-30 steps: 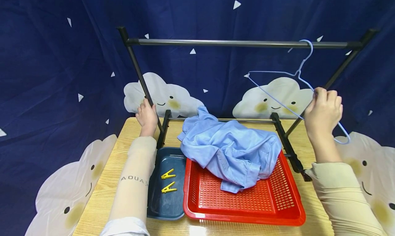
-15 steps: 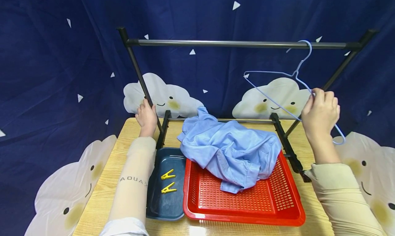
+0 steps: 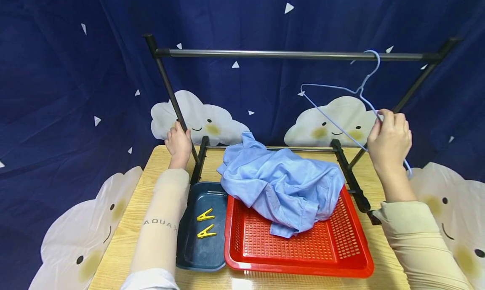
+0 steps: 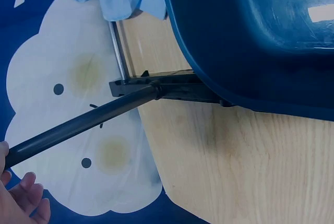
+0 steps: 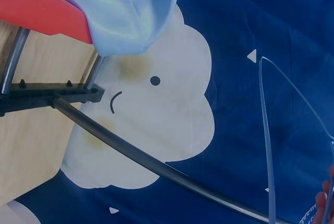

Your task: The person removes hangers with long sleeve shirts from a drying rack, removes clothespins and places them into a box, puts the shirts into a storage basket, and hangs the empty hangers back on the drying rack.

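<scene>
My right hand (image 3: 390, 140) grips the lower right side of a light blue wire hanger (image 3: 333, 119). The hanger's hook loops over the top bar of a black clothes rack (image 3: 261, 53), near its right end. In the right wrist view, fingertips (image 5: 322, 205) hold the hanger wire at the right edge. My left hand (image 3: 179, 140) holds the rack's left post. At the left edge of the left wrist view, some fingers (image 4: 28, 192) hang loosely curled beside the post (image 4: 78, 127). A crumpled light blue garment (image 3: 282, 176) lies over the back of a red basket (image 3: 299, 270).
A dark blue tray (image 3: 201, 256) stands left of the basket, with two yellow clothespins (image 3: 206, 231) in it. Rack, tray and basket stand on a wooden table (image 3: 125, 227). Behind hangs a navy curtain (image 3: 75, 92) with white clouds.
My right hand has moved a little to the left with the hanger, and its hook has slid slightly left along the bar. The left hand stays at the left post.
</scene>
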Tool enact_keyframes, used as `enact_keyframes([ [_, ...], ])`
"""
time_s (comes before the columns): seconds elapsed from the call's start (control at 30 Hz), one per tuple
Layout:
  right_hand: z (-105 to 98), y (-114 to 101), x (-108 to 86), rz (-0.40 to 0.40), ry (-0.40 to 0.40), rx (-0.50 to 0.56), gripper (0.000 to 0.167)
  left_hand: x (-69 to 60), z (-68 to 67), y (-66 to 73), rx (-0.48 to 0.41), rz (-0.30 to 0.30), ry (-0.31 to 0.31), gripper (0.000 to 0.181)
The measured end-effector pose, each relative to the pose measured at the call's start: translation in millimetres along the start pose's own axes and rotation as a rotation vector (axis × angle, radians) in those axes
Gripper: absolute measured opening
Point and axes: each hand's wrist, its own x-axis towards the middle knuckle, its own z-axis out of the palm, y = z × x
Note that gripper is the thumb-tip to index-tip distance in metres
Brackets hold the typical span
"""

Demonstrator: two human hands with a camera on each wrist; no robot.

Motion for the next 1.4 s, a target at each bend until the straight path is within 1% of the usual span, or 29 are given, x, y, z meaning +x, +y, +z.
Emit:
enact_keyframes([
  [0.1,-1,0,-0.2,-0.019,0.004,0.003,0.026,-1.6,-3.1,2.6,-0.026,-0.011,-0.012,0.049],
  [0.17,-2,-2,-0.5,-0.033,0.010,0.006,0.028,-3.1,-4.5,5.5,-0.059,-0.035,-0.005,0.052],
  [0.23,-3,-4,-1.4,-0.053,0.025,0.020,0.029,-4.9,-5.6,9.9,-0.106,-0.071,0.040,0.054],
  [0.3,-4,-8,-2.8,-0.072,0.034,0.046,0.030,-7.0,-6.2,15.4,-0.158,-0.093,0.118,0.053],
  [0.33,-4,-11,-4.1,-0.084,0.040,0.063,0.030,-8.2,-6.0,18.5,-0.180,-0.093,0.164,0.051],
  [0.4,-3,-16,-7.2,-0.128,0.045,0.102,0.029,-10.8,-5.3,25.3,-0.224,-0.059,0.241,0.045],
  [0.43,-2,-18,-9.3,-0.155,0.038,0.117,0.028,-12.3,-4.5,29.1,-0.243,-0.029,0.263,0.042],
  [0.5,2,-21,-14.5,-0.199,0.017,0.149,0.028,-15.4,-2.1,36.8,-0.274,0.054,0.278,0.038],
  [0.53,5,-22,-17.3,-0.221,-0.005,0.158,0.028,-17.3,-0.8,40.9,-0.283,0.099,0.272,0.038],
  [0.6,10,-23,-23.4,-0.254,-0.070,0.169,0.030,-21.6,1.5,49.2,-0.291,0.191,0.240,0.038],
  [0.7,18,-20,-33.0,-0.267,-0.204,0.166,0.035,-29.3,6.0,61.0,-0.273,0.321,0.163,0.041],
  [0.77,24,-17,-38.9,-0.262,-0.303,0.151,0.039,-35.2,9.7,67.6,-0.241,0.397,0.095,0.042],
  [0.83,30,-13,-44.3,-0.251,-0.392,0.137,0.043,-41.5,13.8,73.0,-0.203,0.458,0.015,0.044],
  [0.93,38,-7,-51.1,-0.242,-0.517,0.122,0.050,-51.3,20.4,79.6,-0.127,0.520,-0.104,0.047],
  [1.0,44,-3,-55.6,-0.251,-0.582,0.115,0.054,-57.6,25.1,83.0,-0.084,0.549,-0.177,0.050],
  [1.1,49,1,-62.7,-0.272,-0.666,0.107,0.061,-66.6,32.8,87.1,-0.016,0.597,-0.264,0.055],
  [1.2,53,3,-69.3,-0.296,-0.743,0.111,0.064,-75.4,40.3,90.5,0.041,0.653,-0.329,0.058],
  [1.33,58,5,-77.0,-0.318,-0.840,0.108,0.067,-86.5,50.2,93.8,0.096,0.733,-0.384,0.059],
  [1.4,61,6,-80.8,-0.325,-0.882,0.096,0.068,-91.9,54.4,94.8,0.107,0.762,-0.414,0.059],
])
